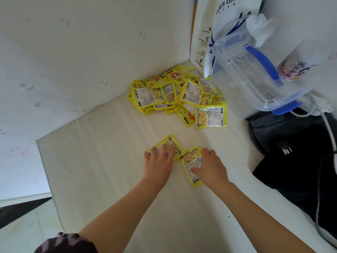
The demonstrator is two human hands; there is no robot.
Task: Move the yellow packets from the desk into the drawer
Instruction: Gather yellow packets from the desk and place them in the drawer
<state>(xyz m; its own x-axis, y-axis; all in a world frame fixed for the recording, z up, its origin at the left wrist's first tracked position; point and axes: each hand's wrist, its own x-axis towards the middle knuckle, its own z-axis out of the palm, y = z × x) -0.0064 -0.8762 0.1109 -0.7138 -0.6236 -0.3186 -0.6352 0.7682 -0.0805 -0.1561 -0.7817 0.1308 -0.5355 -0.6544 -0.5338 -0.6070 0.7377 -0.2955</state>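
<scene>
A heap of several yellow packets [177, 93] lies in the far corner of the white desk [102, 161], against the wall. Two more lie apart, nearer to me. My left hand [158, 163] rests with spread fingers on the left packet [171, 143]. My right hand [209, 167] lies on the right packet [189, 161], thumb across its white label and fingers curled over its far edge. No drawer is in view.
A clear plastic box with blue handles [255, 73] stands right of the heap, a white coffee bag [229, 19] behind it, and a drink bottle [299, 64] further right. A black bag [295, 152] and cables [326, 125] fill the right side. The desk's left edge [47, 179] drops to the floor.
</scene>
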